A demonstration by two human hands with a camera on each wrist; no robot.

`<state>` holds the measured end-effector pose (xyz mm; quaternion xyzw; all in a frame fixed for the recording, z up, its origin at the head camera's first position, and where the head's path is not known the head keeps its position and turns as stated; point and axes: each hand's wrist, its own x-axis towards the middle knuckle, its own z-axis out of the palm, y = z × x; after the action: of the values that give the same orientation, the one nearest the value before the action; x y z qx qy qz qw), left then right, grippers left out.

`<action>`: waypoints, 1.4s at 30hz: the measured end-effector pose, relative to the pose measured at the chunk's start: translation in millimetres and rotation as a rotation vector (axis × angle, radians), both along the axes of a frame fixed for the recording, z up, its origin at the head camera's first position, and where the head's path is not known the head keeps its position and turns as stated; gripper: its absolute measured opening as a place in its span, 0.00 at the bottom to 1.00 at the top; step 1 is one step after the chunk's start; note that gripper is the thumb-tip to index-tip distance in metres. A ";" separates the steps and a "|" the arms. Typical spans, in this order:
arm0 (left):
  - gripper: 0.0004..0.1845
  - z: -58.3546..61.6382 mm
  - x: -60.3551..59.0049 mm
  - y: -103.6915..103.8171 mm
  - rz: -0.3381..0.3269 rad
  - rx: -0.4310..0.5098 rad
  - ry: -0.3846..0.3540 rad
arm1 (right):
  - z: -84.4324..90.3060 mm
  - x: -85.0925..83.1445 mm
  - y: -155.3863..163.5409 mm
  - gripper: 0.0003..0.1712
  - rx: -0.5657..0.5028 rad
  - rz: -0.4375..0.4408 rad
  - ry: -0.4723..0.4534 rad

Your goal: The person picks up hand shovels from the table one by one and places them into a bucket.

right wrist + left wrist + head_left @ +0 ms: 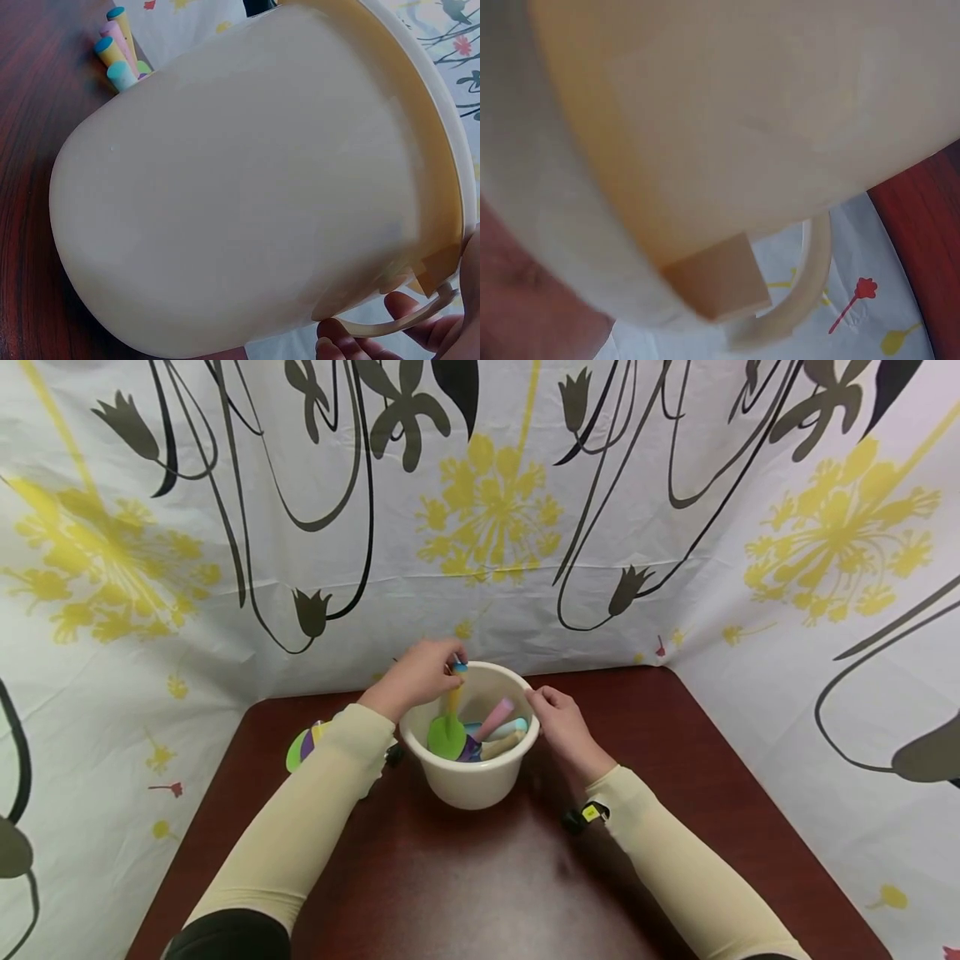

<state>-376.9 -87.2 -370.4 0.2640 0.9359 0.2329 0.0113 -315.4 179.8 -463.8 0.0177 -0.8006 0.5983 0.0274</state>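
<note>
Beside bucket (471,785), loose paddles (303,747).

A big cream bucket (727,127) fills almost the whole left wrist view, so close that it looks blurry. Its thick rim (547,217) runs down the left side. A small square tab (718,279) sticks out low on the bucket, and a thin curved handle (810,289) hangs from there. Behind the handle is a white cloth (855,247) with a little red flower (853,298) and a yellow shape (897,339) on it. A strip of dark red table (928,232) shows at the right edge. In the lower left corner is something pinkish and blurred, too unclear to tell.
</note>
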 end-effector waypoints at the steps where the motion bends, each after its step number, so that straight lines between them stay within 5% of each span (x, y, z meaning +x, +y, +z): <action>1: 0.14 -0.5 -1.0 0.5 -0.011 -0.005 -0.005 | -0.2 -0.1 0.0 0.29 0.000 0.000 -0.001; 11: 0.17 2.2 -5.0 8.6 -0.110 -0.074 -0.052 | -1.6 -2.0 0.2 0.29 0.009 -0.001 0.021; 20: 0.24 9.0 1.5 1.8 -0.108 -0.101 -0.156 | -1.0 -1.9 -0.7 0.29 0.009 -0.006 0.023; 42: 0.20 12.9 1.5 -9.7 -0.127 -0.079 -0.170 | 1.0 0.1 -1.9 0.28 0.018 -0.022 0.018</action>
<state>-375.4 -96.9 -357.5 0.3013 0.9215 0.2161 0.1155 -315.3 177.9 -462.8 0.0144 -0.8059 0.5905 0.0409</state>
